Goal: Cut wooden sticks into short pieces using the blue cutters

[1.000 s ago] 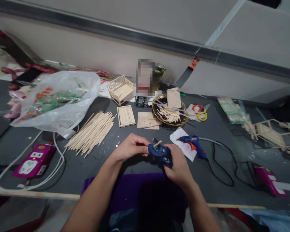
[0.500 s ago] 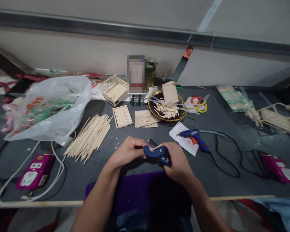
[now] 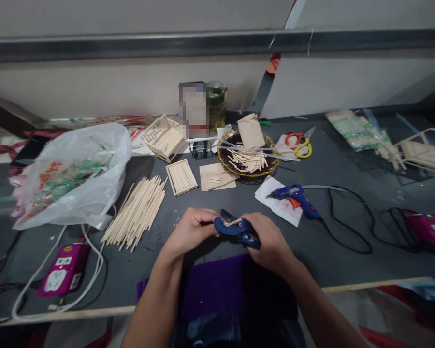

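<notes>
My right hand (image 3: 270, 239) is wrapped round the handles of blue miter shears (image 3: 229, 227), held above the front of the table. A short pale wooden stick (image 3: 234, 222) lies across their curved base, close to the dark blade. At the left end of the shears, my left hand (image 3: 197, 229) is closed in a pinch, thumb against the base's edge; what is between its fingertips is hidden. Left of my hands lies a pile of wooden sticks (image 3: 136, 210). Behind them are a small stick-filled frame (image 3: 181, 177) and brown paper (image 3: 223, 180) with short cut pieces on it.
A yellow-rimmed basket (image 3: 223, 162) holds cut sticks. Right of it lie scissors (image 3: 302, 147) and a corded blue glue gun (image 3: 293, 195) on white paper (image 3: 275, 205). A plastic bag (image 3: 112, 150), a small wooden model (image 3: 163, 137) and magenta power strips (image 3: 65, 268) stand around.
The view has shifted slightly, so the things on the table sit a little differently in the picture. Both hands keep nearly the same grip on the shears and stick.
</notes>
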